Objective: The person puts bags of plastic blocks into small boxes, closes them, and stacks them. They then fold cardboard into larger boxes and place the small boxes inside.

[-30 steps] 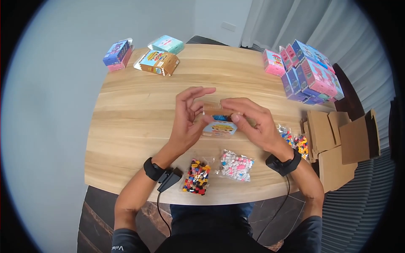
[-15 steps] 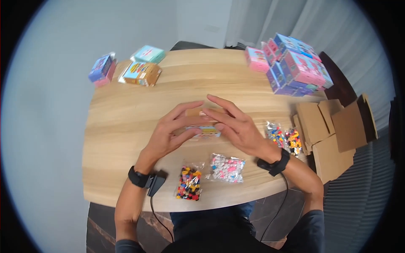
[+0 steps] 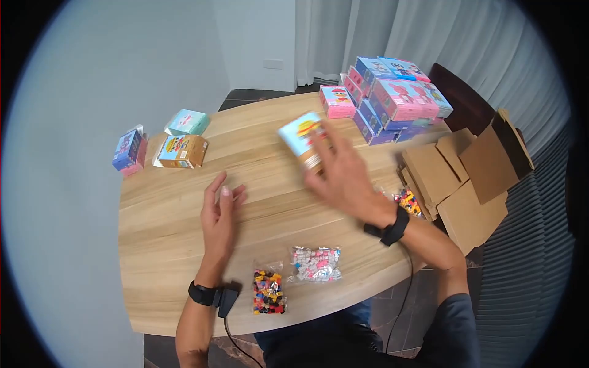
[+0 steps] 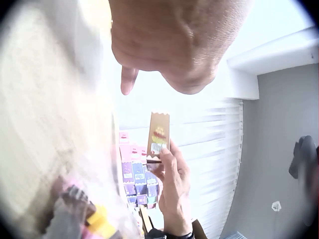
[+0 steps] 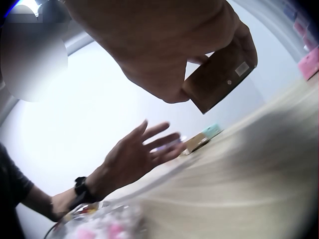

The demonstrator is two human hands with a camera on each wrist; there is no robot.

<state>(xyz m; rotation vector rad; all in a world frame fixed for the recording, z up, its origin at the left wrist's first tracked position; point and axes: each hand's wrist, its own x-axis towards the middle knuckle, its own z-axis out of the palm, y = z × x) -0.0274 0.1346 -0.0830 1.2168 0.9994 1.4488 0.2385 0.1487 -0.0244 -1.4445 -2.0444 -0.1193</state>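
Observation:
My right hand grips a small cardboard toy box, brown with a light-blue picture face, tilted above the middle of the table. In the right wrist view the brown underside of the box shows, closed, with a small white label. My left hand is off to the left with loosely extended fingers and nothing in it. Nearest my body lie two clear bags: one of red, yellow and black toy bricks, the other of white and pink bricks.
At the far left stand a blue box on a pink one, a mint box and another brown box. A pile of pink and blue boxes fills the back right. An open carton and a bag of bricks are at right.
Both hands were together at the brown box, whose top was open at first. Now the left hand has let go and drawn back; the right hand has carried the closed box forward.

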